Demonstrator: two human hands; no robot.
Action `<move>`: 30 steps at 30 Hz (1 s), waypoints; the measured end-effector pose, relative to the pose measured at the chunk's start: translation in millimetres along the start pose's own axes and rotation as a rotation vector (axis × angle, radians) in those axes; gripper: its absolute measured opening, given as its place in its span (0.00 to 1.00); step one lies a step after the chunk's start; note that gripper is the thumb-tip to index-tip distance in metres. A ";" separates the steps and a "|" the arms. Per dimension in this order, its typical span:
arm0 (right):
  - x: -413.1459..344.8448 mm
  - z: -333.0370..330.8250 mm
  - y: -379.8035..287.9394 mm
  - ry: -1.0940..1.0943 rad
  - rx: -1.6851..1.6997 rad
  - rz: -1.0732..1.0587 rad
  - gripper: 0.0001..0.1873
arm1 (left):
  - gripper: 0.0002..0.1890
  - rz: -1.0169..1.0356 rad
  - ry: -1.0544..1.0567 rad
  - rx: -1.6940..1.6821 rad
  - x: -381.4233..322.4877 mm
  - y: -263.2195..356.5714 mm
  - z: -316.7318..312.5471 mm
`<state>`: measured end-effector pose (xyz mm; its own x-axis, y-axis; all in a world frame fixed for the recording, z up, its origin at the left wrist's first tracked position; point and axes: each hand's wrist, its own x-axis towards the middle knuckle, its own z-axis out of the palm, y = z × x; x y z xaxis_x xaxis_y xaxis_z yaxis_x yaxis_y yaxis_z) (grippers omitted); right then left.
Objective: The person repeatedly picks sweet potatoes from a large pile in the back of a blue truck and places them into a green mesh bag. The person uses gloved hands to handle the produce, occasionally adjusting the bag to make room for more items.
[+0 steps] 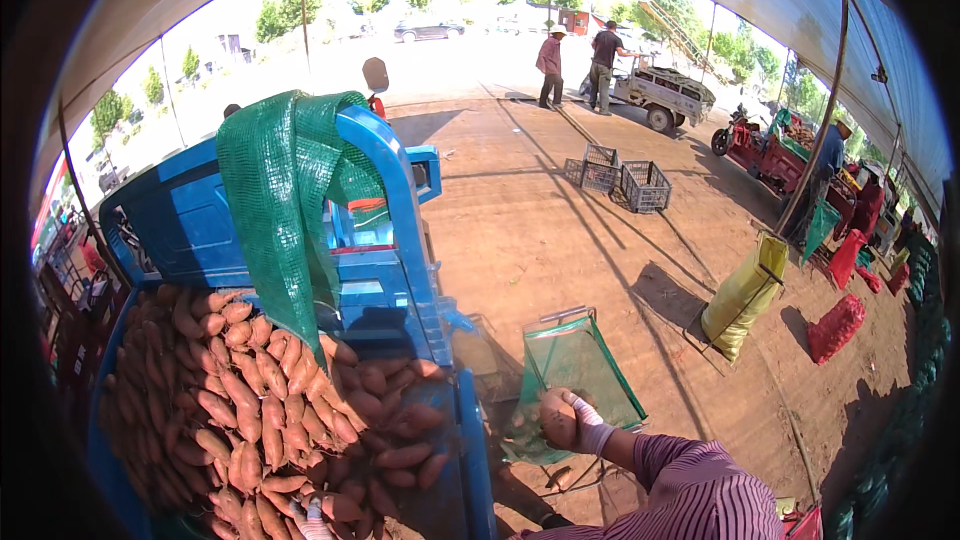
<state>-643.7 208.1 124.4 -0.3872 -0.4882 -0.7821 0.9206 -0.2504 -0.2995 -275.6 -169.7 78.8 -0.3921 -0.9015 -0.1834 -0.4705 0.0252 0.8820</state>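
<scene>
My right hand [589, 424], in a pale glove, grips a sweet potato [559, 418] above a green mesh bag [571, 360]. A metal stand [559, 316] holds the bag's mouth wide, and a few sweet potatoes show dimly low in the mesh. At the bottom edge, my gloved left hand [313, 522] reaches into the heap of sweet potatoes [255, 390]. Its fingers touch a sweet potato [341, 508], but whether they hold it cannot be told. The heap lies in the bed of a blue cargo tricycle [474, 457], piled higher towards the left.
Green mesh sacking [277, 187] drapes over the blue cab. Two plastic crates [646, 187] stand on the dirt floor. At right are a full yellow sack [746, 296] and a red mesh sack [835, 328]. Several people work beyond, near a red cargo tricycle [765, 157].
</scene>
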 end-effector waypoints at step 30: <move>-64.0 62.2 19.6 -0.718 -0.390 0.454 0.37 | 0.12 -0.111 -0.200 -0.728 -99.8 164.2 203.5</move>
<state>-604.0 182.4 202.6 0.1954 -0.9028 -0.3830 0.8924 0.3257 -0.3124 -474.6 12.3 153.6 -0.5413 -0.7847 -0.3020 0.0969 -0.4150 0.9047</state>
